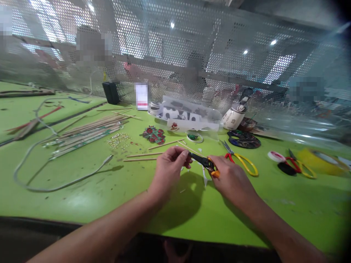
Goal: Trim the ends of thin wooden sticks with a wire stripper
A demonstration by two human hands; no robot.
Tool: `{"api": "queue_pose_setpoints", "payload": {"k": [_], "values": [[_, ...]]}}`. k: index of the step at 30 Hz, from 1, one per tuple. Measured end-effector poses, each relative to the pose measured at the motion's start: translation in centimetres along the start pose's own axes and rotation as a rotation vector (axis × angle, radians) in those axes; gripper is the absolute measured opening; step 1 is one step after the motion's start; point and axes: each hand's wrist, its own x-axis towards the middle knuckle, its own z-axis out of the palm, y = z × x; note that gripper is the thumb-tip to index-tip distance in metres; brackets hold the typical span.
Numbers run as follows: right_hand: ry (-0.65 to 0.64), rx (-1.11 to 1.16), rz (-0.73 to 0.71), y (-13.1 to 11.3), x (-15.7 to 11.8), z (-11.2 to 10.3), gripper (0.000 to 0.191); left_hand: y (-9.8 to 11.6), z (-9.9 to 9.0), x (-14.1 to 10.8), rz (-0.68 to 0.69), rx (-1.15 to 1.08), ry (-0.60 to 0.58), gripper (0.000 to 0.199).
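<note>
Above the green table (109, 201), my right hand (229, 175) is closed round the orange handles of black-jawed pliers (203, 160). The jaws point left and reach the fingertips of my left hand (174, 162). That hand is pinched closed at the plier tips; whatever it holds is too small to make out. Thin wooden sticks (141, 159) lie just beyond my left hand. Behind the pliers are white paper scraps (205, 179) and a white ring with something green (193, 137). Scissors with red and yellow handles (246, 164) lie beside my right hand.
A pale cable (68, 185) curves across the left, near wrapped sticks (87, 137), small beads (117, 141) and a red flower piece (154, 135). Behind stand papers (189, 117) and a cream jug (233, 117). Yellow tape (323, 160) and more scissors (297, 164) lie right.
</note>
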Motion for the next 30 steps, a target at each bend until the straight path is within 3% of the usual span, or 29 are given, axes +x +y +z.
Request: {"api": "queue_pose_setpoints", "payload": {"k": [7, 12, 18, 21, 24, 26, 30], "values": [[-0.031, 0.027, 0.024, -0.2, 0.4, 0.0, 0.039, 0.5, -0.4, 0.0, -0.002, 0.053, -0.031, 0.013], [-0.023, -0.013, 0.041, 0.2, 0.7, -0.2, 0.021, 1.4, -1.4, 0.9, 0.02, 0.024, 0.04, 0.016], [0.01, -0.056, 0.037, 1.2, 0.9, -0.6, 0.018, 2.9, -2.6, 2.1, 0.04, 0.088, 0.073, 0.018], [-0.003, -0.071, 0.015, 1.6, 1.1, -0.8, 0.015, 3.0, -2.9, 2.6, 0.039, 0.363, -0.012, 0.017], [-0.019, -0.075, -0.016, 1.9, 1.3, -0.9, 0.015, 2.9, -3.5, 3.1, 0.094, 0.968, -0.197, 0.02], [-0.016, -0.069, -0.025, 2.3, 1.5, -1.1, 0.017, 3.2, -4.0, 3.5, 0.139, 1.259, -0.277, 0.021], [0.009, -0.045, -0.009, 2.8, 1.7, -1.7, 0.018, 5.2, -5.1, 5.1, 0.205, 1.42, -0.283, 0.02]]}}
